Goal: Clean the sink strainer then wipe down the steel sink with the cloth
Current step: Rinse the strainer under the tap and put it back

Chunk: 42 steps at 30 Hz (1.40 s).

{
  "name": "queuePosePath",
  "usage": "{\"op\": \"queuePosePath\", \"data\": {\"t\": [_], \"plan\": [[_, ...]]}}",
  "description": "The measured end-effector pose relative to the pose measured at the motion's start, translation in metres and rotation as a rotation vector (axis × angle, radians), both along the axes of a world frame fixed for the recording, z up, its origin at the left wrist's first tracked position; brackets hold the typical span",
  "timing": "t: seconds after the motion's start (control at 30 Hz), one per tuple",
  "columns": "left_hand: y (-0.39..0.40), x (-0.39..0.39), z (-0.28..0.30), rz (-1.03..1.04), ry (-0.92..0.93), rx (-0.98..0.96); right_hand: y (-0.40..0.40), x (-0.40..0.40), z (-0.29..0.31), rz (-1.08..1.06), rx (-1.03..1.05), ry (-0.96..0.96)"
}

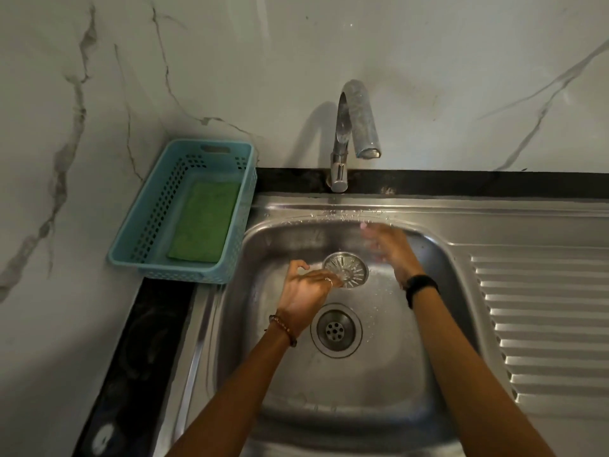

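Where the black worktop (138, 341) meets the marble-patterned wall at the far left, a pale blue perforated basket (155, 222) stands with a green cloth (206, 221) lying flat on its floor; no brand, label or writing can be read on either. Just right of the basket lies the steel sink (379, 407), its bowl wet with scattered droplets. Over the bowl, the left hand (303, 293) holds the sink strainer (346, 269) by its near edge, fingers (321, 278) pinched narrow around it, a ring on one finger and a beaded bracelet at the wrist. This round, slotted strainer is lifted clear, tilted toward the camera, and sits just behind the open drain (336, 330) at the bowl's centre. Behind it, the curved chrome tap (357, 127) rises from the black back ledge, its surface dull with spots and bearing no legible mark. To the strainer's right, the right hand (390, 252) is blurred, fingers loosely spread and holding nothing, a black band on the wrist. Farthest right runs the ribbed draining board (543, 324).
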<state>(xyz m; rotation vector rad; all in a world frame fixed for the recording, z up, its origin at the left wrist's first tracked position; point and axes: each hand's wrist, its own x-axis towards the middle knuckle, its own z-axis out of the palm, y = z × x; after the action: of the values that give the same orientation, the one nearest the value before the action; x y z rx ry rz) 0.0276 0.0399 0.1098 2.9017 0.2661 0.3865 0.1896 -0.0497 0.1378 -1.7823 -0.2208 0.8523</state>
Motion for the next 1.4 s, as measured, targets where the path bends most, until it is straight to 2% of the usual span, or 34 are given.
{"op": "queuePosePath", "data": {"t": [0.1, 0.17, 0.3, 0.4, 0.47, 0.53, 0.6, 0.73, 0.83, 1.1, 1.4], "plan": [[-0.006, -0.010, -0.009, 0.000, -0.003, -0.085, -0.028, -0.030, -0.016, 0.216, -0.212, 0.078], [-0.012, -0.018, -0.018, -0.011, 0.011, -0.201, -0.035, -0.047, -0.022, 0.193, -0.255, 0.015], [-0.022, -0.040, -0.043, 0.021, 0.041, -0.376, -0.045, -0.070, -0.028, 0.154, -0.292, -0.419], [-0.023, -0.050, -0.057, 0.122, 0.066, -0.380, -0.053, -0.080, -0.036, 0.304, -0.468, -0.849], [-0.022, -0.052, -0.067, 0.174, 0.178, -0.391, -0.058, -0.085, -0.048, 0.432, -0.574, -0.952], [-0.022, -0.051, -0.077, 0.205, 0.323, -0.372, -0.061, -0.088, -0.061, 0.466, -0.594, -0.958], [-0.024, -0.047, -0.087, 0.223, 0.458, -0.336, -0.060, -0.089, -0.071, 0.393, -0.574, -0.894], [-0.027, -0.043, -0.107, 0.239, 0.697, -0.297, -0.054, -0.089, -0.096, 0.183, -0.508, -0.495], [-0.028, -0.042, -0.118, 0.284, 0.772, -0.330, -0.049, -0.091, -0.115, 0.138, -0.483, -0.385], [-0.028, -0.045, -0.131, 0.321, 0.810, -0.355, -0.049, -0.094, -0.149, 0.264, -0.599, -0.449], [-0.027, -0.045, -0.132, 0.325, 0.817, -0.345, -0.055, -0.100, -0.162, 0.480, -0.735, -0.762]]}}
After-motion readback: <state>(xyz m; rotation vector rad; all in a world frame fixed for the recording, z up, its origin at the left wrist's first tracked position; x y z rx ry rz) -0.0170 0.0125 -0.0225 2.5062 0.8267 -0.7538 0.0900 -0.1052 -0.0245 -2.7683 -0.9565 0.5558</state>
